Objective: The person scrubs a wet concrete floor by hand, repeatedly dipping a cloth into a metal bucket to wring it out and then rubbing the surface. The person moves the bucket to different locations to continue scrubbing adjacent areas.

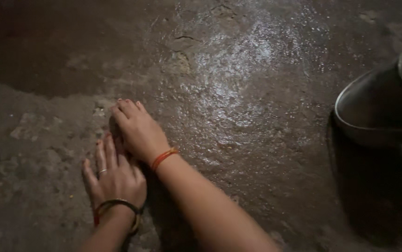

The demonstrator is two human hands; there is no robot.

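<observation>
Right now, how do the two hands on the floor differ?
The right hand lies ahead, fingers curled, with an orange thread band at the wrist; the left hand sits behind it, fingers flatter, wearing a ring and dark bangles. The right partly overlaps the left. Both press palm-down on the wet floor.

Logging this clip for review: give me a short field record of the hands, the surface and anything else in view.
surface: rough, cracked floor, wet and shiny in the middle, duller at left
left hand: flat on the floor, fingers spread, ring on one finger, dark bangle at the wrist
right hand: palm down, just ahead of the left and overlapping its fingertips, orange thread band at the wrist
held items: none visible under either hand
other: metal bowl at the right edge, partly cut off
lighting: dim
</observation>
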